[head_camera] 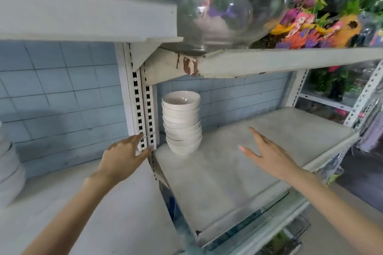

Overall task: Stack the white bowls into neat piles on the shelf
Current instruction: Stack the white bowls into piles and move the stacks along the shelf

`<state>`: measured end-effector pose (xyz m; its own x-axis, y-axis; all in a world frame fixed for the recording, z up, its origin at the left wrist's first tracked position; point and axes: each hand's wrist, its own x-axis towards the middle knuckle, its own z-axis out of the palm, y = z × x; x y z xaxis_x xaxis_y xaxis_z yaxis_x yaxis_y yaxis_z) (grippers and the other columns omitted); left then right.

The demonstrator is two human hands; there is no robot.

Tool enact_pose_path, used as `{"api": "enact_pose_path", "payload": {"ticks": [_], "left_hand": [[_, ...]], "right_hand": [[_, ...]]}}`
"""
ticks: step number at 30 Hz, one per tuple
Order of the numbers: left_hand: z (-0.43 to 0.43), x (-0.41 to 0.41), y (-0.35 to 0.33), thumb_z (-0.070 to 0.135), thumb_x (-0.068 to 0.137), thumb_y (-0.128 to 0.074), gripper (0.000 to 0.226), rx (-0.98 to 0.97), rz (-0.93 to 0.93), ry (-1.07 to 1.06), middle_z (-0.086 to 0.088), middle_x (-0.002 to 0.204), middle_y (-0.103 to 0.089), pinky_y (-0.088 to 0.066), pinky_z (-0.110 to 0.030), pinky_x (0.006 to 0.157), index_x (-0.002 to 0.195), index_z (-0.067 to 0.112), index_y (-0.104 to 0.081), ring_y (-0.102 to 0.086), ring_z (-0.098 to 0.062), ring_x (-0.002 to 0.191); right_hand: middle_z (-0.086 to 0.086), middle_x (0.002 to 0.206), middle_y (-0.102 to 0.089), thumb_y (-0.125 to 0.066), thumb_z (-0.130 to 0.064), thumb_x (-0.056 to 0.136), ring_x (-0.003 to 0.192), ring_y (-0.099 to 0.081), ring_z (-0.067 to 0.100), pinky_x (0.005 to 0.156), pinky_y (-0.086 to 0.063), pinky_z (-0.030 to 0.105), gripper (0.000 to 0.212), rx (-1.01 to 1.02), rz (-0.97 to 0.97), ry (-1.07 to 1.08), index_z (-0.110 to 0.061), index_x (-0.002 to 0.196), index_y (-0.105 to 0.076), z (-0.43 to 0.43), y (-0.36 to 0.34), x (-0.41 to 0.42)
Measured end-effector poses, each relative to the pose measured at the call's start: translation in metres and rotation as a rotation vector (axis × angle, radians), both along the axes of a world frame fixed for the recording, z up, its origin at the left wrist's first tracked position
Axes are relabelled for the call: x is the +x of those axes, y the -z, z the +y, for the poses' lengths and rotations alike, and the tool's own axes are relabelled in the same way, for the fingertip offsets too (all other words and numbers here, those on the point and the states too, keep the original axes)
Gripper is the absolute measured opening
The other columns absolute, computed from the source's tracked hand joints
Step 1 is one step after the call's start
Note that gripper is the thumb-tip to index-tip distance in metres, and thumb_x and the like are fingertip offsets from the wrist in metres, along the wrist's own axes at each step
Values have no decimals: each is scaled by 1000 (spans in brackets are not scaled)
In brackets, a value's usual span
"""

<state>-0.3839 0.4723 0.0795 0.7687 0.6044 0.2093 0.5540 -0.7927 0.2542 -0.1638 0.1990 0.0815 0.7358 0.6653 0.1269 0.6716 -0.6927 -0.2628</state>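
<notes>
Tall pile of glossy white ceramic bowls (182, 123) stands at the back left corner of the grey dusty shelf board (238, 172), just beside the slotted white metal upright (143, 109). Upper bowls sit slightly askew.

Left hand (122, 157): fingers straight, empty, at the upright. Right hand (267, 155): fingers spread, empty, above the board, apart from the pile.

Risk: the pile is high on a narrow foot. A nudge from either hand, or another bowl set off-centre, likely tips it.

Second white pile (9, 172) at far left, blurred.

Clear glass fishbowl (219, 6) up top, bright artificial plants (310, 25) beside it, blue tiled wall (62, 93)
</notes>
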Motion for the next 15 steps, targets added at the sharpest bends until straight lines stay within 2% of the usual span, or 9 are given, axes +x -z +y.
{"api": "enact_pose_path", "payload": {"ticks": [2, 6, 9, 11, 13, 15], "left_hand": [[0, 15, 0, 59, 92, -33, 64, -40, -9, 11, 1, 146, -43, -40, -41, 99, 146, 24, -31, -47, -25, 127], [7, 50, 2, 62, 87, -42, 76, -258, -80, 34, -1, 152, -34, -36, -44, 106, 148, 22, -21, -43, -24, 131], [14, 78, 5, 57, 82, -57, 91, -433, -201, 92, 3, 157, -17, -29, -42, 113, 151, 26, -6, -40, -19, 130], [17, 96, 6, 53, 77, -66, 103, -509, -274, 151, 6, 158, -9, -24, -43, 116, 151, 27, 1, -25, -17, 140], [17, 111, 5, 58, 65, -75, 117, -615, -360, 180, 9, 157, -13, -26, -47, 115, 149, 32, 2, -19, -15, 143], [21, 122, 6, 60, 55, -81, 123, -684, -435, 174, 12, 151, -26, -32, -44, 112, 147, 38, -2, -28, -11, 140]], "right_hand": [[-3, 158, -13, -32, -67, 88, 139, -30, 19, 105, -34, 40, 80, 28, 77, -35, -30, 148, 6, 16, 3, 12], [-7, 156, -18, -42, -78, 72, 140, -29, 15, 111, -28, 42, 97, 180, 321, -144, -38, 147, 6, 58, 10, 39], [-4, 155, -23, -55, -64, 76, 137, -33, 13, 106, -29, 27, 97, 285, 513, -268, -37, 147, 6, 91, 12, 53], [-2, 155, -22, -60, -58, 75, 136, -33, 12, 107, -29, 26, 101, 320, 593, -352, -36, 147, 7, 112, 11, 61], [-1, 154, -20, -63, -62, 64, 137, -31, 12, 112, -29, 32, 112, 345, 633, -428, -37, 146, 9, 131, 7, 70], [-1, 155, -20, -64, -65, 59, 136, -30, 9, 113, -30, 38, 118, 360, 653, -482, -39, 145, 12, 149, 4, 79]]}}
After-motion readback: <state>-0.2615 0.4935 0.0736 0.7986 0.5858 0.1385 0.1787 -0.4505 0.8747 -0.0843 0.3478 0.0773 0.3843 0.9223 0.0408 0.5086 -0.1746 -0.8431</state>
